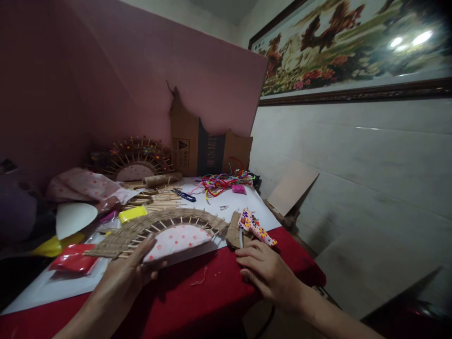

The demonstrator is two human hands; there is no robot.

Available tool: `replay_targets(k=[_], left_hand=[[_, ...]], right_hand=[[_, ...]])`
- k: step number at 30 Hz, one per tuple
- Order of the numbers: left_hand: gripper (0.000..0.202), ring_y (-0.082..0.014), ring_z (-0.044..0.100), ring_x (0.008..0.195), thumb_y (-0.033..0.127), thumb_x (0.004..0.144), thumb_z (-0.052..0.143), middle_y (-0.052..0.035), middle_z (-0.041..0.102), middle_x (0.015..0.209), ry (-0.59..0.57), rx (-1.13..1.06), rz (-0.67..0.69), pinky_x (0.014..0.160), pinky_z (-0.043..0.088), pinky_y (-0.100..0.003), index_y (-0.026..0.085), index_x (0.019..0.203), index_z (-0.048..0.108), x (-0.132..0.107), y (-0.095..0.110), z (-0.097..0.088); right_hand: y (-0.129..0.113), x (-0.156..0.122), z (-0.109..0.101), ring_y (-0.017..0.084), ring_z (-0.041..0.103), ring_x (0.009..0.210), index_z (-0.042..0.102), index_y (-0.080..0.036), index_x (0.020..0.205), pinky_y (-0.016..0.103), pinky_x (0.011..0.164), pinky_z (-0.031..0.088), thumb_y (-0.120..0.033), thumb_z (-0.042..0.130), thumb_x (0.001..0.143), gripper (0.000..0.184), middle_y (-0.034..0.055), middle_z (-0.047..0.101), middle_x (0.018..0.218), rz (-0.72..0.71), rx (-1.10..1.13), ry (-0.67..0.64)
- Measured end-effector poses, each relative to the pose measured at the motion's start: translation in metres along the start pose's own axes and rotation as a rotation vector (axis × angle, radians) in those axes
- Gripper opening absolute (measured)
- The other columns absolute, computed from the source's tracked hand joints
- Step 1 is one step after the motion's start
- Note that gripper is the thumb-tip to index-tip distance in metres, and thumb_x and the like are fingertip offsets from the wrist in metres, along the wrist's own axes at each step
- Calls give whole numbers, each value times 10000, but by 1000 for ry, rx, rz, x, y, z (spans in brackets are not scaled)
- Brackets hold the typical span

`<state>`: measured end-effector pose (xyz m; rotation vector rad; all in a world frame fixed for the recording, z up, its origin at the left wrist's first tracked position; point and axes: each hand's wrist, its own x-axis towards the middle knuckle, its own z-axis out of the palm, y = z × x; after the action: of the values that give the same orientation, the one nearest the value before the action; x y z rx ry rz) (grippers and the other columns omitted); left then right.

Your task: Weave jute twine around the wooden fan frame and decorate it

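Left hand (134, 266): closed on a half-round woven fan (169, 217), thumb on the near face at the dotted panel (179, 242), fingers curling underneath. The grip sits left of the panel's middle, so most of the panel stretches rightward from the thumb.

Fan: long axis runs crosswise, from left of the left hand toward the space just beyond the right hand's fingertips, the right end a little farther off. Curved woven rim points away from the hands; the panel's straight edge faces back toward the body. Left hand is the nearer, in contact; right hand stands apart, off the fan's right end.

Right hand (263, 268): back up, fingers bent loosely and slightly parted. Just beyond its fingertips, a pale stick (241, 238), long axis roughly toward and away from the body. Whether the fingers pinch it, cannot tell.

Beyond the same hand, a flower-printed piece (257, 228), slanting from far left to near right, beside brown cardboard (233, 230).

Left of the left hand: red packet (74, 258). Beyond that hand: yellow packet (133, 214), then blue-handled snips (183, 195) farther off. Red cloth (190, 301) between the two hands, nearer the body.
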<state>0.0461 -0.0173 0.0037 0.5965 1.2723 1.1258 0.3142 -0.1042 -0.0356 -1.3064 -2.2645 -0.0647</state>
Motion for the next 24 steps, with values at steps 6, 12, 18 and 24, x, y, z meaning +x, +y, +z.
replay_targets(k=[6, 12, 18, 24], left_hand=[[168, -175, 647, 494, 68, 722, 617, -49, 667, 765, -62, -9, -39, 337, 458, -213, 137, 875, 612, 2, -10, -7], [203, -228, 688, 683, 36, 725, 607, -97, 678, 895, -128, -23, -154, 463, 540, -243, 108, 914, 591, -8, -18, -8], [162, -240, 692, 698, 25, 735, 589, -114, 677, 841, -129, -96, -201, 511, 572, -252, 93, 881, 577, 2, -22, -12], [240, -288, 657, 900, 8, 746, 530, -198, 657, 1009, -148, -195, -280, 691, 596, -316, 77, 974, 558, -2, -20, -14]], right_hand=[[-2, 11, 1, 232, 521, 891, 613, -178, 1041, 417, 790, 440, -314, 433, 887, 273, 100, 654, 1056, -46, -63, 35], [0, 19, -1, 230, 518, 874, 636, -184, 852, 400, 793, 418, -422, 426, 876, 319, 108, 668, 949, -39, -186, 3], [9, 16, 0, 233, 523, 945, 618, -176, 813, 414, 839, 391, -392, 400, 895, 318, 93, 664, 979, -2, -183, 11], [8, 15, 3, 253, 527, 975, 603, -163, 805, 429, 842, 377, -387, 411, 892, 307, 90, 665, 962, 16, -147, -1]])
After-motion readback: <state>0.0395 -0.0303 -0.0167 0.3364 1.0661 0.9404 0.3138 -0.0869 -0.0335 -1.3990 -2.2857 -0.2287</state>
